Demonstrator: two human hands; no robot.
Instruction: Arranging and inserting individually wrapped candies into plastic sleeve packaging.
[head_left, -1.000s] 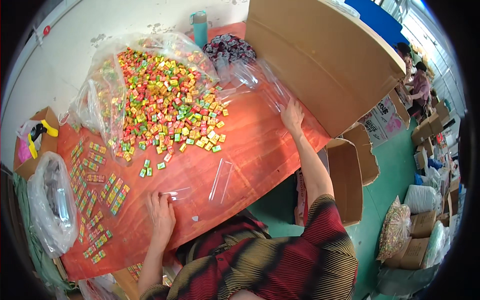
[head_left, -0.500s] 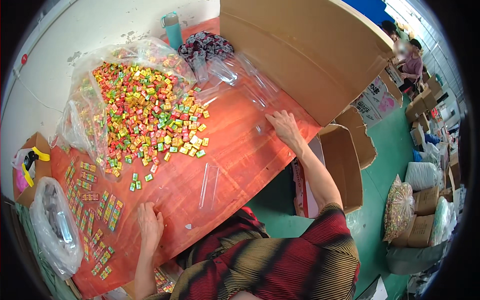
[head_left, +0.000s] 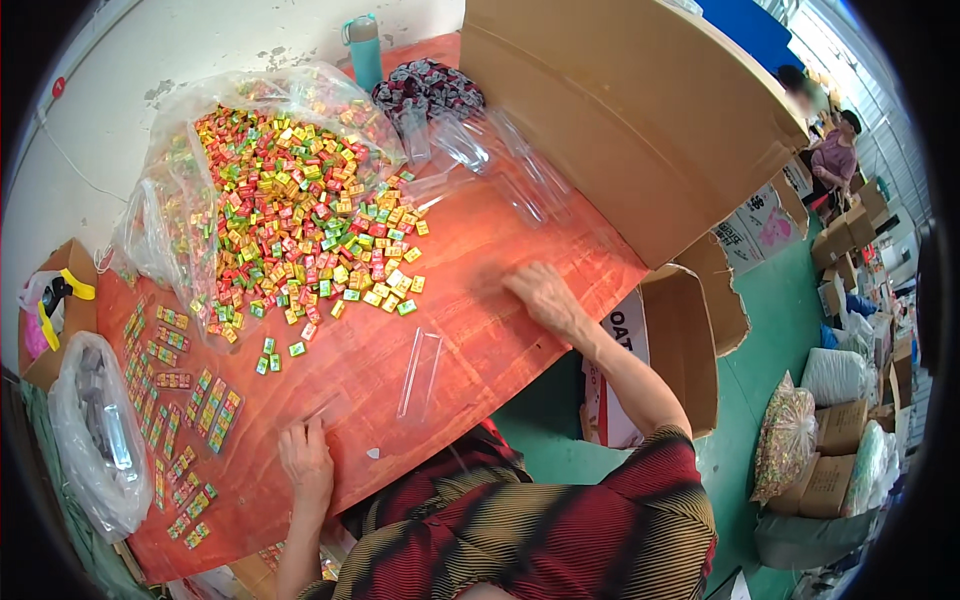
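Note:
My left hand (head_left: 307, 462) rests low over the red table, its bent fingers at the near edge of a thin clear plastic tray (head_left: 326, 410) that barely shows against the wood. Farther right, my right hand (head_left: 545, 297) is above the table with its fingers curled together. A motion smear lies at its fingertips, so whatever they hold cannot be made out. Between my hands lies another clear plastic tray (head_left: 418, 375). Beyond it spreads a big heap of small red, yellow and green wrapped candies (head_left: 290, 205), spilling from a clear bag (head_left: 165, 235).
Filled candy strips (head_left: 213, 408) lie in rows at the left, by a bag of clear trays (head_left: 100, 440). More clear trays (head_left: 465, 145), a patterned cloth (head_left: 428, 88) and a bottle (head_left: 366, 60) stand at the back. A tall cardboard wall (head_left: 630, 120) borders the right.
My right hand has come left and nearer, away from the cardboard side. My left hand has shifted slightly at the clear tray. The view has shifted a little.

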